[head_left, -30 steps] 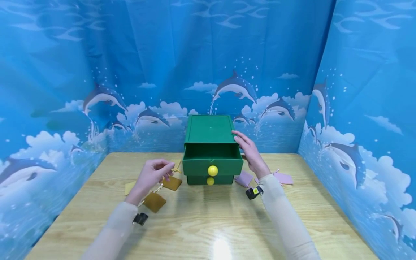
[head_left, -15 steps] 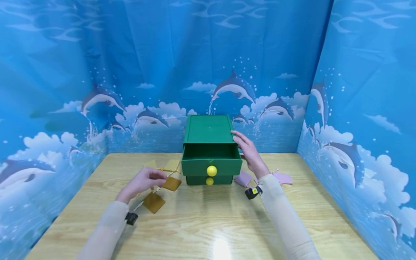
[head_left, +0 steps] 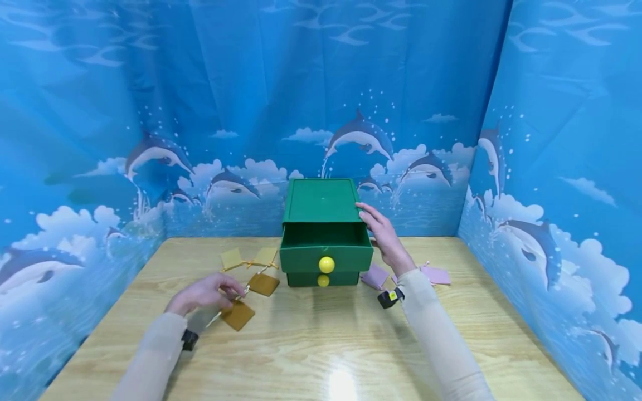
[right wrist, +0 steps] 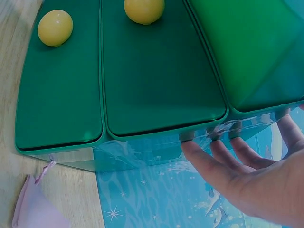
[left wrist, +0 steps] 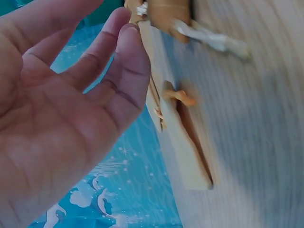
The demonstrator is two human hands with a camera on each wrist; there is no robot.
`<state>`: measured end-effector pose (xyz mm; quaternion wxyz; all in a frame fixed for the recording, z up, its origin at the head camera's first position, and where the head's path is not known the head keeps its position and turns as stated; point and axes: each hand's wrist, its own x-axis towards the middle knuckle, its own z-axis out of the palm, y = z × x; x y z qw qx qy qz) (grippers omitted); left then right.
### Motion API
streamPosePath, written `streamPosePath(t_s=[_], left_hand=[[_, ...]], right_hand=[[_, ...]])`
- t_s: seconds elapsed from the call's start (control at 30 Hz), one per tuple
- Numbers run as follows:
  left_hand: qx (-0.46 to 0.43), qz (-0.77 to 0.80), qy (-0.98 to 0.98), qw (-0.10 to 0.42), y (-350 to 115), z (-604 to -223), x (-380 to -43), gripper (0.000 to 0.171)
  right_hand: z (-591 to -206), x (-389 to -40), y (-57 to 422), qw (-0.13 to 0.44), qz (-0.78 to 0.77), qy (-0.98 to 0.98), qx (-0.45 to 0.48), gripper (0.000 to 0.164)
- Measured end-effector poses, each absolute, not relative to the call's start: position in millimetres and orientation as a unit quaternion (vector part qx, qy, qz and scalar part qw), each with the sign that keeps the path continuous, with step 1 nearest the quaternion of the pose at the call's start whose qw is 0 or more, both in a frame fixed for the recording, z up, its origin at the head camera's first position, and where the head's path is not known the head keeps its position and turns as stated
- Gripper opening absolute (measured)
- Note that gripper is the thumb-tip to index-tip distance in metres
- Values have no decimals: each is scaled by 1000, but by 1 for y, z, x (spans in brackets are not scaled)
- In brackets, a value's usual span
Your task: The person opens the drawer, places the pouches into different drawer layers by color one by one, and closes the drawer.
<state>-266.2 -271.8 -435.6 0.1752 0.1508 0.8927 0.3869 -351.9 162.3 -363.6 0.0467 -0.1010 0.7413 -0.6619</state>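
Observation:
My left hand (head_left: 205, 294) hovers at the left, its fingers loosely bent beside a small brown drawstring pouch (head_left: 238, 316) and its pale cord. In the left wrist view nothing sits between the fingers (left wrist: 133, 61). Another brown pouch (head_left: 263, 284) lies farther right. Behind them are two yellow pouches (head_left: 232, 259) with orange cords. At centre stands a green drawer box (head_left: 323, 200) with an open top compartment and two yellow-knobbed drawer fronts below. My right hand (head_left: 382, 234) rests extended fingertips against the box's right side, as the right wrist view confirms.
Purple pouches (head_left: 375, 277) lie right of the box, partly hidden behind my right wrist. The wooden table (head_left: 281, 345) ends at blue dolphin-print curtains (head_left: 225, 111) at the back and sides.
My left hand has moved left and toward me, away from the yellow pouches' cord. A yellow pouch now lies farther back beside the other. The right hand stays against the box.

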Motion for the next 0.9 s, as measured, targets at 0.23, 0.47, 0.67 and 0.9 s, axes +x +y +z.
streamPosePath(t_s=[0.23,0.47,0.67,0.9], left_hand=[[172,386,882,207,-278,-445,-267,40],[190,376,881,214,-273,-450,-274,45],[185,385,877,221,-272,-449,-274,45],[167,401,873,223,-274,-450,-274,43]], right_hand=[[-365,-350,162,52,-661,742,-102,51],[-364,-351,163,44,-657,745,-110,51],[-365,-351,164,44,-658,744,-105,50],[-364,-351,162,43,-658,743,-115,50]])
